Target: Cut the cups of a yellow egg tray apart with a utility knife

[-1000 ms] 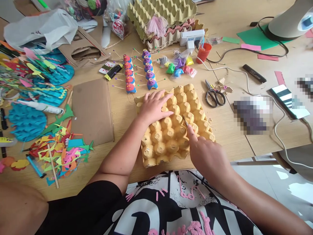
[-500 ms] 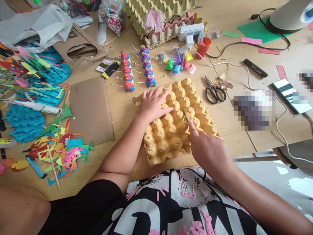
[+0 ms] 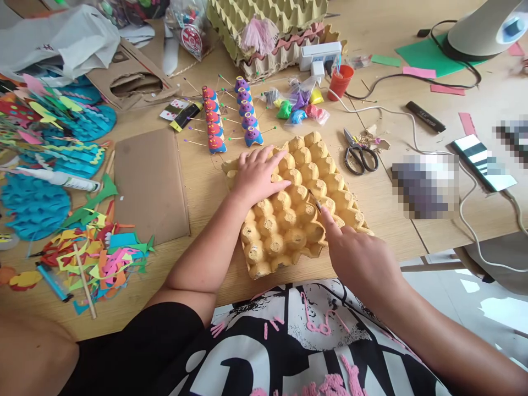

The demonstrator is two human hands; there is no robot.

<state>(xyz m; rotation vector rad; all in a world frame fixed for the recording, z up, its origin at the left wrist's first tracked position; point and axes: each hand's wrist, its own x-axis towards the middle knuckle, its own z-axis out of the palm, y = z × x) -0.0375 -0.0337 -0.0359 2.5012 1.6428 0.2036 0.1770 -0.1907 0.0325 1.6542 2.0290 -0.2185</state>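
A yellow egg tray of moulded pulp lies bumps-up at the table's near edge. Across its upper left part my left hand rests flat with the fingers spread, pressing on the bumps. My right hand is wrapped round a small knife, forefinger stretched along it. The thin blade touches the tray between two rows of bumps near its middle. Below the blade a cut edge runs toward the near side. Most of the knife's handle is hidden in my palm.
Beyond the tray stand a red-and-blue caterpillar and a purple one with pins. Scissors lie to the right. Bagged clay, a red cup and stacked egg trays are behind. Cardboard and paper scraps lie left.
My right hand has drawn back slightly toward me and to the right, with the knife in it. The gap in the tray near it looks wider. My left hand stays on the tray.
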